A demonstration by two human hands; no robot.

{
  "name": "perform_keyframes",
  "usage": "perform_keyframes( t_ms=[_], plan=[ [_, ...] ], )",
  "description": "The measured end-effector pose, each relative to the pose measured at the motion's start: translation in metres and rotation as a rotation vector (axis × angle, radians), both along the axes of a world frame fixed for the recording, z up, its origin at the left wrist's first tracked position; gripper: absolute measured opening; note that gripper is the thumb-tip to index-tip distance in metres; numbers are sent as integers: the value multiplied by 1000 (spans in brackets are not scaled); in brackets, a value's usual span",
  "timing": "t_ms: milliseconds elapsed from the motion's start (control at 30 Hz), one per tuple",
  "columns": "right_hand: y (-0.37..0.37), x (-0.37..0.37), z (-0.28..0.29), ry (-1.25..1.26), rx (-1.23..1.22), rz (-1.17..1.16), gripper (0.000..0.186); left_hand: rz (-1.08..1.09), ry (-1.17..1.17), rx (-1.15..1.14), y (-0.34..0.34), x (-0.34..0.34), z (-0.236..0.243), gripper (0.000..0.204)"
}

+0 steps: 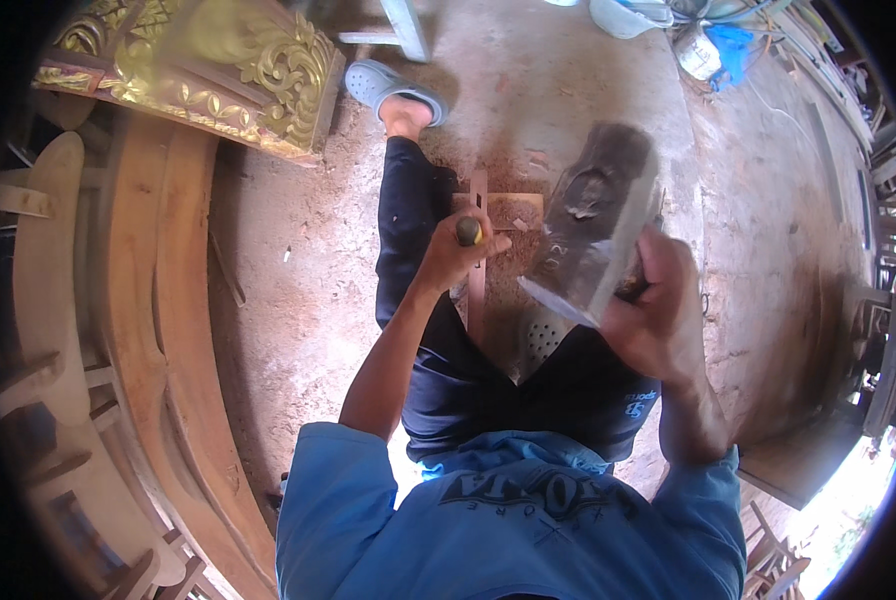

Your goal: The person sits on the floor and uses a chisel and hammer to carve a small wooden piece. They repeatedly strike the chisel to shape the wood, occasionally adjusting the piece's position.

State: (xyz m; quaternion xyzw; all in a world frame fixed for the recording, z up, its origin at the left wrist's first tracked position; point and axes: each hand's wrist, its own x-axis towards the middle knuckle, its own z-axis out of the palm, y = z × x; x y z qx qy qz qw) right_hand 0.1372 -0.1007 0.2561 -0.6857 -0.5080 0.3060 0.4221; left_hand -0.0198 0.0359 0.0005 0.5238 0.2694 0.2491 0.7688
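My left hand (452,256) is closed around a chisel, whose round handle end (469,231) faces up with a yellow band below it. The blade is hidden under my hand. Beneath it runs a narrow wooden strip (477,308) with dark slots, lying between my legs across a small wooden block (520,209). In my right hand (660,312) is a large, worn wooden mallet (600,205), raised to the right of the chisel and apart from it. Its block head has a hollowed dent, and motion blurs it slightly.
Wood chips (513,250) litter the floor around the block. A gilded carved panel (268,75) stands at the far left, above long curved timbers (153,300). At the far right are a white bucket (697,52) and a blue bag (733,52). My clog-shod foot (393,90) stretches forward.
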Motion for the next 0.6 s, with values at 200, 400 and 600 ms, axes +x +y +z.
perform_keyframes(
  t_ms=[200,400,600],
  plan=[
    [-3,-25,-67,-275,261,29,40,0,74,341,-25,-18,-8,18],
    [20,-32,-105,-627,-420,146,37,91,201,476,-37,-22,-9,35],
    [-3,-12,-20,-198,213,-18,39,66,77,365,-41,-11,-12,21]
  ],
)
